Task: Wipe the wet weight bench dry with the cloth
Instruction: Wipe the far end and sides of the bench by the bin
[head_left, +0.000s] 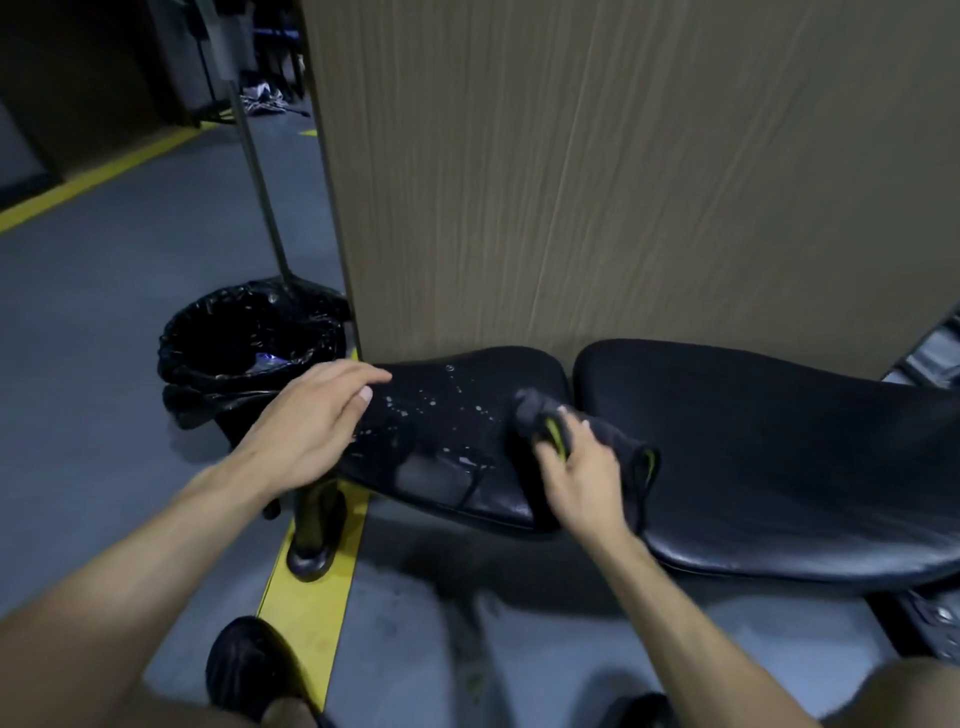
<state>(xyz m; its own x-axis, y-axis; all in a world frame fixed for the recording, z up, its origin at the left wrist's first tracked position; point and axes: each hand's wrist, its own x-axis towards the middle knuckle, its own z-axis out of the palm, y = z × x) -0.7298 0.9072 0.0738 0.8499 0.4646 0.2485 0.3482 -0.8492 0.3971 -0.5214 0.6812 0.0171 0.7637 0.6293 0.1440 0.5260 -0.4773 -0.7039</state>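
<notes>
Head cam: our right hand (582, 473) grips cloth (597, 441) on weight bench (779, 441) seat; left hand (311, 421) flat, fingers apart, at seat end. Droplets (441, 410) still there, so wiping's barely begun.

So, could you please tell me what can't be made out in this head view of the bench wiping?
- Cloth: motion-blurred with the right hand, so its folds and how the fingers hold it are unclear.
- Seat pad: its left end lies under the left hand; any droplets there are hidden.
- Back pad: cut off by the right edge.
- Bin: its contents are too dark to tell.
</notes>
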